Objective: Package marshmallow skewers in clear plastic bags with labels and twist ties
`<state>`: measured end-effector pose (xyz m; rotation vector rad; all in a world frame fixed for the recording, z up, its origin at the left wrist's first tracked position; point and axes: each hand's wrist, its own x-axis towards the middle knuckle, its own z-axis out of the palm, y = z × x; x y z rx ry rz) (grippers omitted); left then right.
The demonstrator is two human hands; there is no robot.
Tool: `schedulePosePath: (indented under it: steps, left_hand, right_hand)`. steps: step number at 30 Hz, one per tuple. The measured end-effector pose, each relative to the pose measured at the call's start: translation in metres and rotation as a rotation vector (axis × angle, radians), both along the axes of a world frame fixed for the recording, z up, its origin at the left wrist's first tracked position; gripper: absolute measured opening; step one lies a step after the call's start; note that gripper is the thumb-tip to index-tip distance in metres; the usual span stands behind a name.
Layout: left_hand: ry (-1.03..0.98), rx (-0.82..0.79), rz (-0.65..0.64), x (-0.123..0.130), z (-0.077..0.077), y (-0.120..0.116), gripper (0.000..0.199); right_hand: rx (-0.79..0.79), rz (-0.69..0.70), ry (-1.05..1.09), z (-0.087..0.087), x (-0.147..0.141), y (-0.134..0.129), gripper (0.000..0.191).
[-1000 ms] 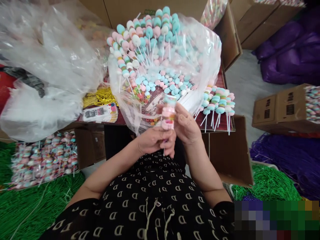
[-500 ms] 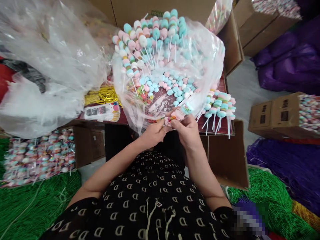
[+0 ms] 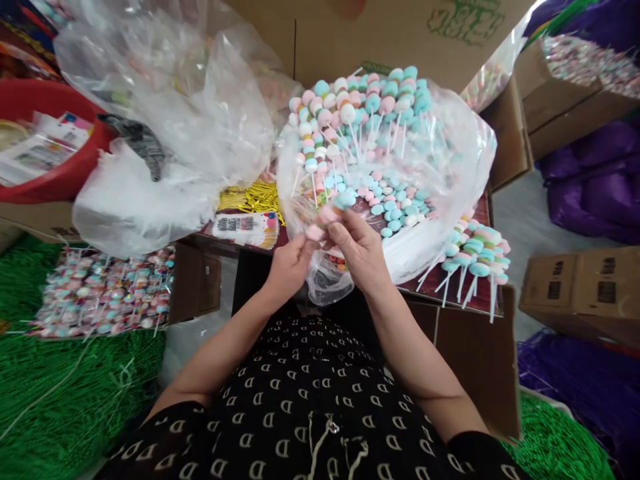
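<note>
Between my two hands, over the near edge of the table, is a candy skewer [image 3: 327, 217] with pink and blue soft pieces, blurred by motion. My left hand [image 3: 290, 270] pinches its lower end. My right hand [image 3: 364, 253] closes its thumb and fingers on the middle, and the blue end points up and away. Just beyond lie loose pink, white and blue candies [image 3: 393, 207] on a clear plastic bag [image 3: 330, 283]. Finished-looking candy skewers [image 3: 370, 100] with white sticks are stacked at the back of that bag.
More candy skewers [image 3: 480, 250] lie at the table's right corner. Gold twist ties [image 3: 253, 200] and printed bags [image 3: 245, 228] sit on the left. Beyond are a red basin [image 3: 55, 183], a large plastic bag [image 3: 200, 127] and a carton of wrapped skewers [image 3: 105, 293]. Cardboard boxes [image 3: 583, 287] stand right.
The view has swung left, so the table appears further right and the red basin shows. Both hands have raised the candy skewer and turned it more upright, still gripping it.
</note>
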<state>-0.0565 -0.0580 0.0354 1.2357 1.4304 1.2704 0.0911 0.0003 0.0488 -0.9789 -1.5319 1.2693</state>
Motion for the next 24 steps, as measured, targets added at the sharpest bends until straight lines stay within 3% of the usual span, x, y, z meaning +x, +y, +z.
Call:
schedulePosePath:
  steps: [3,5,8,12,16,24]
  left_hand:
    - [-0.320,-0.020,0.210,-0.034,-0.003,0.001,0.049]
    - [-0.463,0.010,0.325,-0.053,-0.003,0.002,0.050]
    - [-0.563,0.043,0.438,-0.072,-0.002,0.001,0.048]
    - [-0.661,-0.001,0.536,-0.084,-0.003,0.000,0.045]
    - [-0.740,-0.010,0.602,-0.088,-0.005,-0.001,0.042]
    - [-0.792,-0.024,0.584,-0.093,-0.013,-0.003,0.041]
  right_hand:
    - [0.045,0.166,-0.060,-0.004,-0.037,0.017,0.035]
    - [0.145,0.227,-0.200,-0.010,-0.064,0.029,0.025]
    - [0.296,0.286,-0.484,-0.016,-0.103,0.047,0.017]
    - [0.404,0.312,-0.852,-0.010,-0.137,0.064,0.021]
    - [0.522,0.420,-1.027,-0.009,-0.159,0.072,0.030]
    - [0.469,0.226,-1.160,-0.033,-0.162,0.084,0.038]
